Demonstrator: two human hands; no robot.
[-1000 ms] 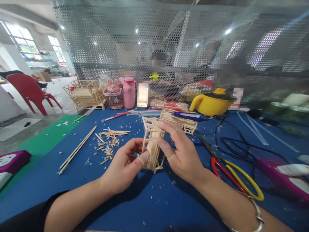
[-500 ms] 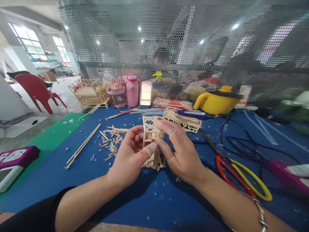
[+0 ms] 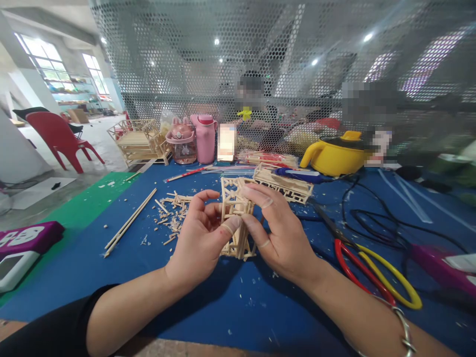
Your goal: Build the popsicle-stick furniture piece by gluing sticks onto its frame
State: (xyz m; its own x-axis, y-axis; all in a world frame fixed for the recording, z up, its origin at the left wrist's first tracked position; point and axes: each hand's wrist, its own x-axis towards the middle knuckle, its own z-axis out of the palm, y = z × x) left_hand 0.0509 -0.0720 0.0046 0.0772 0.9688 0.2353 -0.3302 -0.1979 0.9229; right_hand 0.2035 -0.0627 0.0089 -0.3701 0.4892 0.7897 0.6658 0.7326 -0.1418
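Note:
A small frame built of thin wooden sticks [image 3: 235, 208] stands upright on the blue table top [image 3: 238, 307], held between both hands. My left hand [image 3: 201, 238] grips its left side, thumb pressed across the sticks and fingers curled behind. My right hand [image 3: 278, 233] holds its right side, index finger laid over the top edge. A second, longer stick frame [image 3: 284, 184] lies just behind. Loose stick offcuts and shavings [image 3: 173, 210] are scattered to the left of my left hand.
Two long sticks [image 3: 130, 223] lie at the left. Red and yellow handled cutters [image 3: 375, 272] and black cables [image 3: 375, 218] lie at the right. A yellow pot [image 3: 334, 153], pink bottles [image 3: 204, 139] and a larger stick model [image 3: 139, 141] stand at the back, before a perforated screen with people behind it.
Both hands have turned and lifted the stick frame slightly, setting it more upright. My left thumb has slid up across its side. The view has shifted a little to the left.

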